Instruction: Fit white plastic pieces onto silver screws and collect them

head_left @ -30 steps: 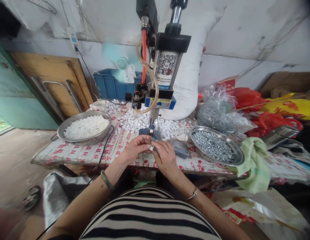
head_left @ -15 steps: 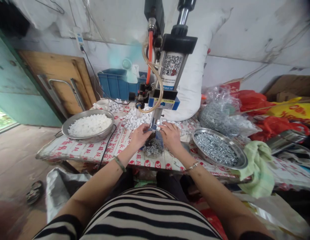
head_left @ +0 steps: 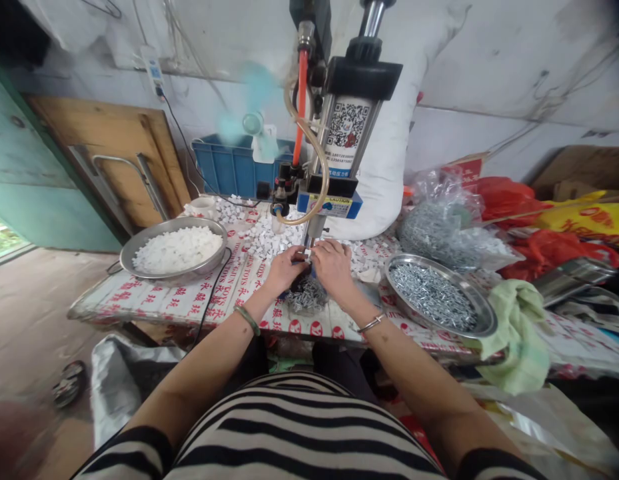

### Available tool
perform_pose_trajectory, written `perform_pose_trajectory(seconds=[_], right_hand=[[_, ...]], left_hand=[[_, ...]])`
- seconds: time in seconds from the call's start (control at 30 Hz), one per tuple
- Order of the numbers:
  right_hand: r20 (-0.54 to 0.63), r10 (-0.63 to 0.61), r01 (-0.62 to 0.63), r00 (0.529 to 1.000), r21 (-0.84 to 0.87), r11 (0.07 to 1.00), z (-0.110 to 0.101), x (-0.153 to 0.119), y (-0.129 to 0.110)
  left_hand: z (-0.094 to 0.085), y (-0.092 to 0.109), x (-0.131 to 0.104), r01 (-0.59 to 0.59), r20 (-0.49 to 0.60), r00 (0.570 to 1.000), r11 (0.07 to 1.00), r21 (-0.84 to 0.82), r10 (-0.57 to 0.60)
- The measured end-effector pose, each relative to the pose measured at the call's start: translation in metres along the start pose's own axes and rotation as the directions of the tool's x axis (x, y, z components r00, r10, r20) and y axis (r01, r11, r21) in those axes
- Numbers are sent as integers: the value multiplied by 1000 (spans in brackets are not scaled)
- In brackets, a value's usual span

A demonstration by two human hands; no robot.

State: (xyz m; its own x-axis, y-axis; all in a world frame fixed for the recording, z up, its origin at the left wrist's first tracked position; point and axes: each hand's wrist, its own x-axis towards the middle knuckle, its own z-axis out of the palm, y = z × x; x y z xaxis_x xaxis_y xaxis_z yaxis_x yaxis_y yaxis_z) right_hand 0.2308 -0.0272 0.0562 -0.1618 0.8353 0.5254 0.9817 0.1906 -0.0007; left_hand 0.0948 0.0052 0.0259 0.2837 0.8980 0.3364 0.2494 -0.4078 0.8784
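Observation:
Under the ram of a pneumatic press (head_left: 346, 130), my two hands meet at a small white plastic piece (head_left: 308, 253). My left hand (head_left: 285, 272) pinches it at its fingertips from the left. My right hand (head_left: 334, 268) is closed from the other side, its fingertips against the piece and close to the ram; what lies inside its fingers is hidden. Just below the hands is a heap of small metal pins (head_left: 307, 295) at the press base. Loose white plastic pieces (head_left: 272, 233) lie scattered behind my left hand.
A metal bowl of white pieces (head_left: 176, 250) stands left; a steel bowl of metal pins (head_left: 434, 297) stands right. A green cloth (head_left: 516, 333) hangs over the table edge. Behind are a blue crate (head_left: 224, 167), a small fan (head_left: 253, 123) and a bag of metal parts (head_left: 434, 223).
My right hand has moved left and closer to my left hand. The white piece now sits between the fingertips under the ram. The view has shifted slightly.

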Motion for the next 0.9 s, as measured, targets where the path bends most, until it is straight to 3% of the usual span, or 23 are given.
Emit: perform_pose_trajectory(seconds=[0.23, 0.33, 0.43, 0.6, 0.7, 0.9], right_hand=[[-34, -105, 102, 994, -79, 992, 1, -4, -3], [-79, -200, 193, 977, -93, 977, 1, -9, -2], [-104, -220, 214, 970, -69, 974, 1, -13, -2], [-59, -67, 70, 996, 40, 997, -1, -23, 2], [-39, 49, -47, 998, 59, 997, -5, -43, 13], [-55, 166, -174, 985, -176, 969, -2, -111, 40]], left_hand=[[-1, 2, -2, -50, 12, 999, 997, 52, 49], [1, 7, -5, -118, -36, 991, 978, 170, 126], [6, 9, -6, -151, -79, 980, 936, 318, 185], [9, 6, -5, -200, -79, 964, 888, 414, 254], [9, 5, -5, -205, -77, 962, 878, 432, 263], [9, 6, -7, -190, -91, 964, 882, 431, 252]])
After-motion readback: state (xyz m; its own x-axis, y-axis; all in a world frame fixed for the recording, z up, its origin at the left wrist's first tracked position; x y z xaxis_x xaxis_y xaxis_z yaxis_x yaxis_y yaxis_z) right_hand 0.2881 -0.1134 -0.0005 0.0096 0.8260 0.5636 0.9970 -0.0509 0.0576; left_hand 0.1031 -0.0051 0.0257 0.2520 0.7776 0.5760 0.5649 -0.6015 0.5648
